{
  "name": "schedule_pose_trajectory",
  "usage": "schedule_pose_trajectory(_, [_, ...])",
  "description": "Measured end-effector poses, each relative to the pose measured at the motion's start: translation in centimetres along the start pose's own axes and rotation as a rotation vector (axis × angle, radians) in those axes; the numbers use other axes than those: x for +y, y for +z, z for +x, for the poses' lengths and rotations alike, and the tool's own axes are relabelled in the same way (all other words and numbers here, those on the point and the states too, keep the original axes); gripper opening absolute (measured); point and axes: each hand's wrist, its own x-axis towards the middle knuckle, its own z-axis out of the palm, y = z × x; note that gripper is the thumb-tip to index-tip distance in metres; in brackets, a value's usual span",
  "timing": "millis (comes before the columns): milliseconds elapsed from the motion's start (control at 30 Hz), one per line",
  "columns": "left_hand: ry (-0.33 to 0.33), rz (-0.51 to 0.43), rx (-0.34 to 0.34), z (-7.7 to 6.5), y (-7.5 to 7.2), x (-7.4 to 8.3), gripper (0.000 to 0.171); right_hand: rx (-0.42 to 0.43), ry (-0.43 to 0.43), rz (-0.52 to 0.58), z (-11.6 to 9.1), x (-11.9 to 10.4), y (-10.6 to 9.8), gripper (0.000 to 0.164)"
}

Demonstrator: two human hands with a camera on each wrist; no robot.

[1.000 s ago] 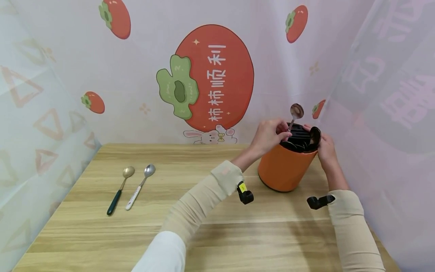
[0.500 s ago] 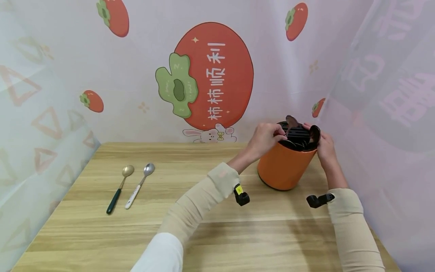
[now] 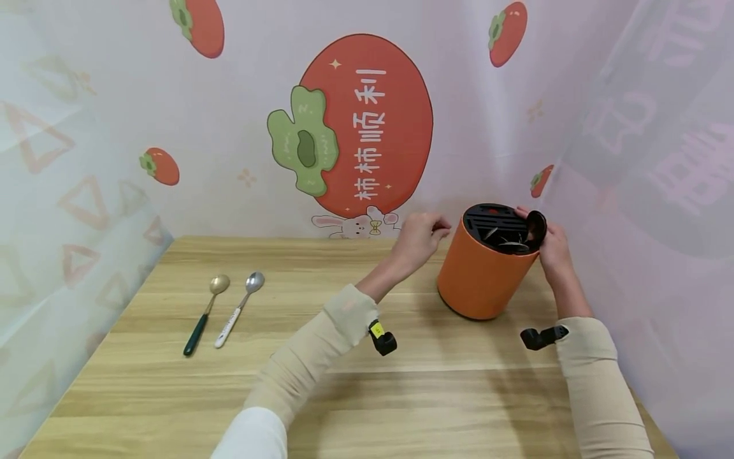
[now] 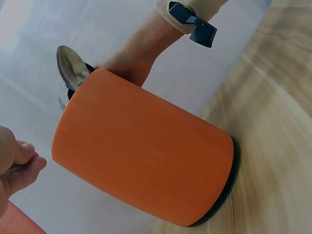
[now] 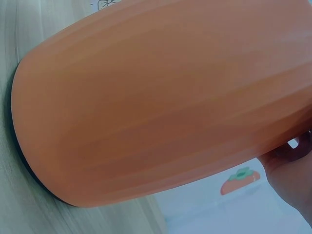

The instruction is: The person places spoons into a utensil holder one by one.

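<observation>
An orange utensil holder (image 3: 482, 280) with a black slotted top stands on the table. My right hand (image 3: 555, 248) grips its right side by the rim; in the right wrist view that hand (image 5: 291, 178) is partly cut off. A spoon (image 3: 536, 227) sticks up at the holder's right edge, its bowl (image 4: 73, 67) also showing in the left wrist view. Other shiny metal pieces lie inside the open front part of the top. My left hand (image 3: 421, 237) is left of the holder, fingers loosely curled with nothing visible between them; its fingertips (image 4: 35, 165) are apart from the rim.
Two spoons lie at the left on the wooden table (image 3: 321, 287): one with a dark green handle (image 3: 196, 335), one with a white handle (image 3: 228, 327). A printed cloth backdrop (image 3: 241, 127) encloses the back and both sides.
My left hand lowered a spoon into the holder, let it go and drew back to the left. The upright spoon bowl at the left hand no longer shows. My right hand stayed at the rim.
</observation>
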Motion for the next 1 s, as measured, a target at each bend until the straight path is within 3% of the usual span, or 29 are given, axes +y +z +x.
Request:
schedule_pose_trajectory(267, [-0.016,-0.012,-0.014,-1.7,-1.3,-0.9,0.009,0.009,0.008,0.012,0.7,1.6,-0.4,0.039])
schedule_pose_trajectory(433, [-0.046,-0.037,-0.02,-2.7,-2.2,-1.3,0.009,-0.002,-0.001,0.069,0.2,0.5,0.0,0.036])
schedule_pose_trajectory(567, [-0.056,-0.042,-0.019,-3.4,-2.9,-1.6,0.013,-0.007,-0.014,0.05,-0.2,-0.5,0.3,0.036])
schedule_pose_trajectory(800, [-0.096,-0.031,-0.017,-4.7,-4.1,-1.9,0.019,-0.006,-0.022,0.029,0.0,0.0,0.2,0.036])
schedule_pose_trajectory(1000, [-0.128,-0.045,-0.016,-5.8,-5.1,-2.0,0.024,0.001,-0.03,0.042,-0.4,-0.7,0.4,0.04])
